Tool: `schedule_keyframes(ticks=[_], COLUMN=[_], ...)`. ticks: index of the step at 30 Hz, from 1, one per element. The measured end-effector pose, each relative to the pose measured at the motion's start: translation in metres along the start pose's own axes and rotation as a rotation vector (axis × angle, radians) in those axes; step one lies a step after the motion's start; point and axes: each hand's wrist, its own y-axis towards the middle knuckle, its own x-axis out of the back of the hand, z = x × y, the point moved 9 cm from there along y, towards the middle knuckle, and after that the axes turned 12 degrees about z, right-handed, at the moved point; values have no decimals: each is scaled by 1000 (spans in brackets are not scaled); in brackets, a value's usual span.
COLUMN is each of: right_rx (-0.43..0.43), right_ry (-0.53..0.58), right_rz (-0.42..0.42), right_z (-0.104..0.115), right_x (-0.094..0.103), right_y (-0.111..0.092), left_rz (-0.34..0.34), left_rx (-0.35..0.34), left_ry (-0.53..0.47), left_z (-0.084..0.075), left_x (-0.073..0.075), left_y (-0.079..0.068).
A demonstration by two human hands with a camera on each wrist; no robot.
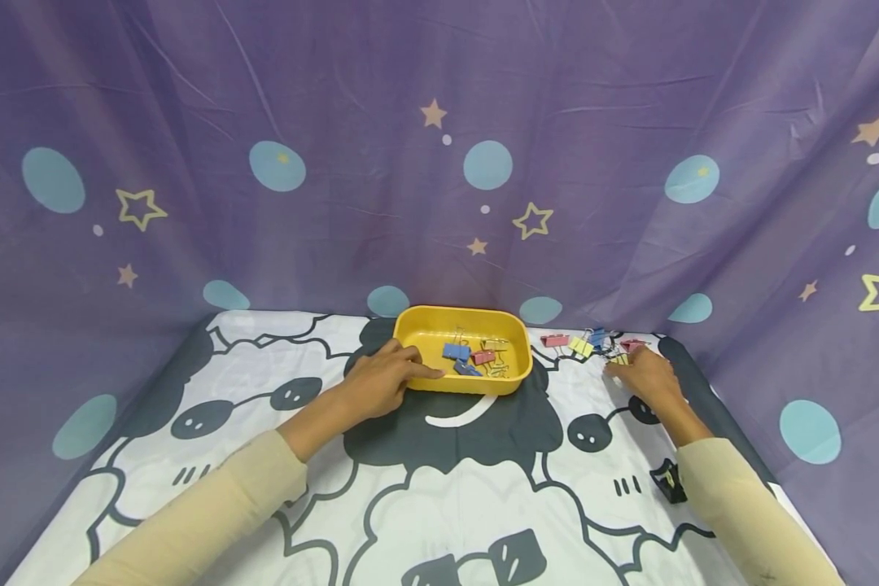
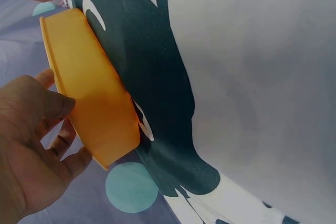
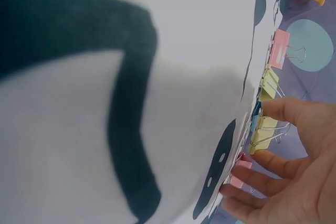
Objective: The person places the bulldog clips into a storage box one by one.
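Right grip unclear

On my feed: cloth (image 1: 461,496), a yellow tray (image 1: 476,386) at its far edge; left hand (image 1: 378,379) pinching the tray's wall; right hand (image 1: 653,381), thumb and finger flanking a half-hidden yellow clip (image 3: 264,136), pinched or not I can't tell

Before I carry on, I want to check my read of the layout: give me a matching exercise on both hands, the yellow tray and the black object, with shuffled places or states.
1. Left hand
2. Right hand
3. Yellow tray
4. Black object

A. Lying on the patterned cloth beside the right sleeve
B. Has several clips inside, including a blue clip
C. Gripping the tray's wall
D. Thumb and finger at a yellow clip outside the tray

Pairs: 1-C, 2-D, 3-B, 4-A
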Motion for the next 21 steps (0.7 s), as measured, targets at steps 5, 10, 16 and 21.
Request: schedule_keyframes(ticks=[5,10,16,21], right_rx=[79,114,141,153], right_ry=[31,35,19,33], right_rz=[-44,-75,-91,-88], right_z=[5,8,13,16], right_x=[4,8,12,13], right_y=[-1,-4,-8,-12], left_rz=[1,2,7,8], left_rx=[4,10,16,11], left_ry=[1,-7,-9,-11], left_z=[0,0,1,0], left_x=[-1,-1,-1,-1], left_y=[0,0,-1,0])
